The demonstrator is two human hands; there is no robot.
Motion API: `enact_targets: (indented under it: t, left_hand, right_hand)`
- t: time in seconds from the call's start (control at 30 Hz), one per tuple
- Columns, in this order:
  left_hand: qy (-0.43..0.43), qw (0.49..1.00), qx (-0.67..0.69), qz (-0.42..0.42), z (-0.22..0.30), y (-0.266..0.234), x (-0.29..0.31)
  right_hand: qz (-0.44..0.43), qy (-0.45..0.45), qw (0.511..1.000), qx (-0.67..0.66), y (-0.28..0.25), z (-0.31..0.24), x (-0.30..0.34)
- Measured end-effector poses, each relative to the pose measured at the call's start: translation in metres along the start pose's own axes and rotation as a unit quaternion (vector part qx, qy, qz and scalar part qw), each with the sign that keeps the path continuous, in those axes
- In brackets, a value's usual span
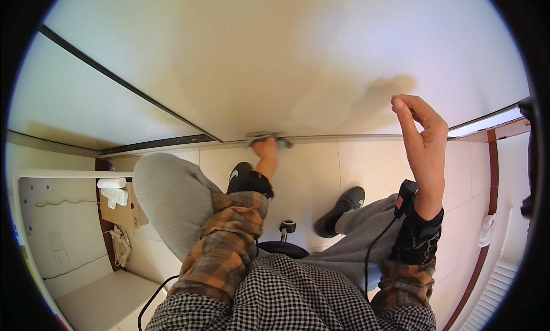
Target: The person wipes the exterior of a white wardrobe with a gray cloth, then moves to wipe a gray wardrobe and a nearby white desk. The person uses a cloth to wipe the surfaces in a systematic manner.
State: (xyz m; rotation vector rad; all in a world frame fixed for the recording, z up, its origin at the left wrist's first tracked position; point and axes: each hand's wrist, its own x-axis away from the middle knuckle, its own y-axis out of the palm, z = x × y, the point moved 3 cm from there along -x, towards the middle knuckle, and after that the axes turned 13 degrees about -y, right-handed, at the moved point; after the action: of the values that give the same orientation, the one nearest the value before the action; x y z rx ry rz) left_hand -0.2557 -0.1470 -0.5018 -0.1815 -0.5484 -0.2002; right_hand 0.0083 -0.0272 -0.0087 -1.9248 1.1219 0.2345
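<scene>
Low in front of me, my left hand [264,149] presses a crumpled grey cloth [282,140] against the bottom edge of a large pale panel [258,61]. The fingers are closed on the cloth and partly hidden by it. My right hand [425,147] is raised at the right, in front of the panel and apart from it. Its thumb and fingertips come together in a pinch, with nothing visible between them. A soft shadow of this hand falls on the panel.
A dark seam [126,81] runs down the panel's left part. Below me are a black stool seat [284,249] with a caster [288,224] and my dark shoes. A cardboard box [120,208] and white shelf [74,173] stand left. A white ribbed radiator [497,296] is at right.
</scene>
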Motion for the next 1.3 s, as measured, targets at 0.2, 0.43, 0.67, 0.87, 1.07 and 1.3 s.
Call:
enact_targets:
  t: [0.2,0.43,0.67,0.87,1.07,1.3]
  left_hand:
    - [-0.242,0.917,0.183,-0.258,0.037,0.073,0.127]
    - [-0.224,0.925,0.191,-0.241,0.126,0.041,0.169]
    - [0.011,0.964,0.153,-0.216,0.245,-0.051,0.198]
    - [0.344,0.921,0.183,-0.013,0.397,-0.134,0.223]
    - [0.559,0.818,0.136,0.022,0.547,-0.214,0.268]
    - [0.676,0.678,0.048,0.285,0.66,-0.272,0.276]
  right_hand:
    - [0.032,0.001,0.999,0.017,-0.026,0.001,0.011]
    - [0.086,-0.052,0.995,-0.02,-0.043,0.01,0.007]
    - [0.108,-0.073,0.991,-0.025,-0.027,0.023,-0.008]
    - [0.111,-0.081,0.99,0.011,-0.009,0.032,-0.015]
    - [0.105,-0.09,0.99,0.027,-0.004,0.029,-0.014]
    - [0.075,-0.116,0.99,0.037,0.013,0.013,-0.024]
